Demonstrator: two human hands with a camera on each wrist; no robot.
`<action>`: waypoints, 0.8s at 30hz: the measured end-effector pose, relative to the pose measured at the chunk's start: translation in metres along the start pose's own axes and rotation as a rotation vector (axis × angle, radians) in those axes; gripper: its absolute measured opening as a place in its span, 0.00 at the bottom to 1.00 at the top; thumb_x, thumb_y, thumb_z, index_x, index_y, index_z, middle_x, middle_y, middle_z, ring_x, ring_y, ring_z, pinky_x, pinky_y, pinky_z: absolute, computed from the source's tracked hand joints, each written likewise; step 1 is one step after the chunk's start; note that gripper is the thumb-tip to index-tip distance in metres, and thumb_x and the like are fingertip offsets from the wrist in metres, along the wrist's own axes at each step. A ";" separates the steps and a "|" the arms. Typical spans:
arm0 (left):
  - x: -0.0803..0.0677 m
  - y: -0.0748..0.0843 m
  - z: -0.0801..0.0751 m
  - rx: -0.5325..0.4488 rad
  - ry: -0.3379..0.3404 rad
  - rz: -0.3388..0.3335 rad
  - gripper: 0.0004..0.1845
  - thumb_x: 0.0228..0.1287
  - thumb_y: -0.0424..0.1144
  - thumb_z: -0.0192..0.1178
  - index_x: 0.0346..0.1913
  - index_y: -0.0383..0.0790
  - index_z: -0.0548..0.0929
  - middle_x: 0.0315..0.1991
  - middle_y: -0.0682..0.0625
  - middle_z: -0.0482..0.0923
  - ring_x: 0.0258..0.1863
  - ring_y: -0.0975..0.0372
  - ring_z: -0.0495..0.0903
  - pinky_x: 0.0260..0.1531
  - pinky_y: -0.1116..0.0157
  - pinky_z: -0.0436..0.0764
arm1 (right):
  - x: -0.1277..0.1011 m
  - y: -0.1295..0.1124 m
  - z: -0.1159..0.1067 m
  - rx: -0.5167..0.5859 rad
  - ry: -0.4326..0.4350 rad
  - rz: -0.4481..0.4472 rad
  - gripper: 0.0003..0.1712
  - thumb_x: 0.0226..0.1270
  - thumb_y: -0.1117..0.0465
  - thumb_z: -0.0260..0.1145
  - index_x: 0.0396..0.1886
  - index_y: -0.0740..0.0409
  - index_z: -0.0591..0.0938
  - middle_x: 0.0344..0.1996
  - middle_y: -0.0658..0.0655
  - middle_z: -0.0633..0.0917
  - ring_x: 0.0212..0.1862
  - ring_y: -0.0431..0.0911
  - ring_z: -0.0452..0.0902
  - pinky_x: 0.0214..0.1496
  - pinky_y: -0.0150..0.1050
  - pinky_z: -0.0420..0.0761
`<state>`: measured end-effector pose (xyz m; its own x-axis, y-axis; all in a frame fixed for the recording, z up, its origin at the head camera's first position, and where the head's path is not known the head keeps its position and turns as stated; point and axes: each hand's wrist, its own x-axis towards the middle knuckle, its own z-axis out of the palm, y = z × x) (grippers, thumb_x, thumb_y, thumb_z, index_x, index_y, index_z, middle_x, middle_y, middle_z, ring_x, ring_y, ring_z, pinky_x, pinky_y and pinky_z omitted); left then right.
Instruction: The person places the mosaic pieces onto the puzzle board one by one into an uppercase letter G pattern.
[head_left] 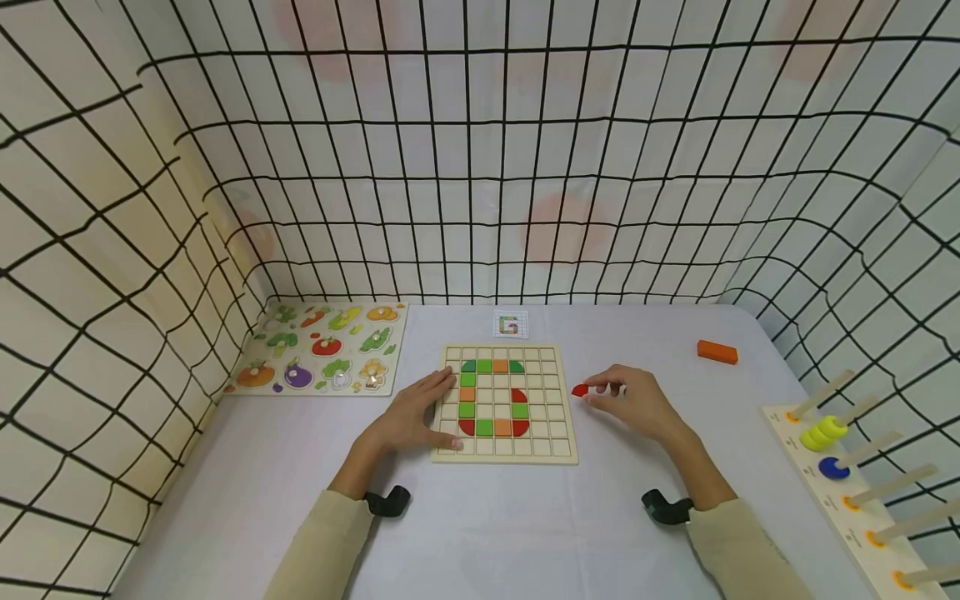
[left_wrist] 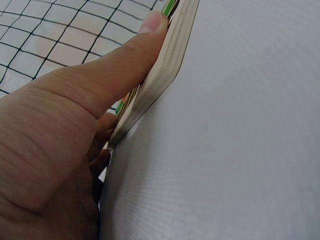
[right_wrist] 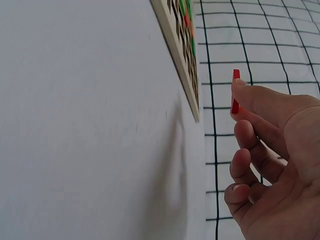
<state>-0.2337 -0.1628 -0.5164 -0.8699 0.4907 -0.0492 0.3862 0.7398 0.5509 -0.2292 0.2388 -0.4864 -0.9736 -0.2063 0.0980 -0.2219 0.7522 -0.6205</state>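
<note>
A square wooden grid board lies on the table, with green, orange and red tiles set in it in the shape of a letter G. My left hand rests on its left side, fingers extended along the edge and thumb lying over the near left corner. To the right of the board, my right hand pinches a red tile with a curved side between thumb and index finger. In the right wrist view that tile appears edge-on, held above the tabletop, while the other fingers curl loosely.
Behind the board lies a small pattern card showing a G. A vegetable puzzle board is at the back left. An orange block lies at the right, near a pegged counting rack with yellow and blue rings. Black wire mesh surrounds the table.
</note>
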 end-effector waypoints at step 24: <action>-0.002 0.003 -0.001 -0.014 0.012 0.009 0.62 0.41 0.68 0.71 0.77 0.52 0.52 0.79 0.57 0.44 0.78 0.55 0.44 0.73 0.43 0.49 | 0.039 -0.058 0.064 0.158 -0.068 -0.068 0.13 0.58 0.53 0.73 0.43 0.49 0.88 0.28 0.47 0.81 0.30 0.44 0.70 0.28 0.34 0.70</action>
<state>-0.2311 -0.1624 -0.5137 -0.8702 0.4915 -0.0348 0.3895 0.7293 0.5625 -0.2511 0.1471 -0.4965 -0.9494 -0.2996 0.0947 -0.2710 0.6286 -0.7289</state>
